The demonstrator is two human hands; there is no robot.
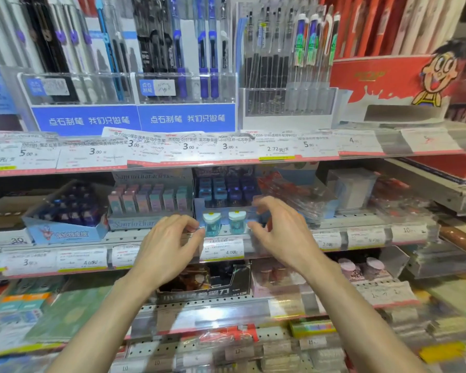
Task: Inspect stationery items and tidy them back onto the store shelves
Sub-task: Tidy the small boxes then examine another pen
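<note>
Both hands, left hand (170, 240) and right hand (277, 232), fingers loosely curled, empty, flank two light-blue correction tapes (224, 223) at shelf (135, 236) front edge; straightening nearly done.

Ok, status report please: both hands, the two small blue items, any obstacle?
Left hand and right hand flank two blue items, fingers curled, grip unclear. Items upright at shelf front. No obstacle seen.

Between my two hands, my left hand (170, 243) and my right hand (277, 232), I count two small light-blue sharpeners (212, 224) with white tops, side by side at the front edge of the middle shelf (334, 224). Above, I count two blue pen display stands (135, 118) carrying the same white lettering. Along the upper shelf edge, three price tags (188, 147) read 3.00. One cartoon-boy figure (439, 76) fronts the red display.
</note>
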